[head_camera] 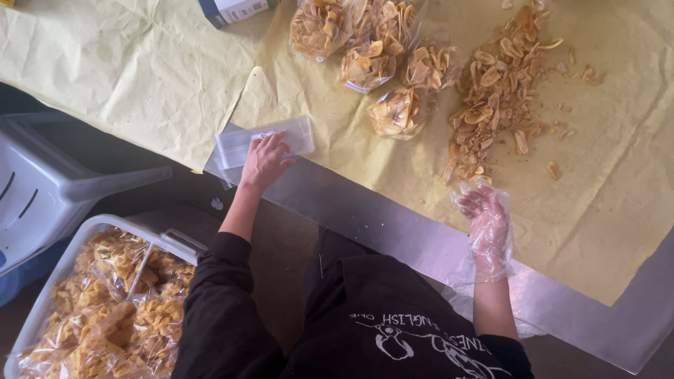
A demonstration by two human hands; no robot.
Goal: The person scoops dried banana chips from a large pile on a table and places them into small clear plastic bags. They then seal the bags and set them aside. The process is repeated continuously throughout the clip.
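Steel table under yellow paper; grey plastic chair beside it.

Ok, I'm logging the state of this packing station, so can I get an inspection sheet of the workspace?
Surface: metal table covered with creased yellow paper.
Job's things: stack of empty clear bags at the table edge; loose pile of chips on the paper.
Clutter: four filled chip bags behind the pile; a box corner at the top edge.
Hands: bare left hand rests on the empty bags; right hand, in a clear plastic glove, is open near the chips and holds nothing.
Cables: nothing seen.
Surroundings: white crate of filled bags below the table; grey plastic chair beside it.
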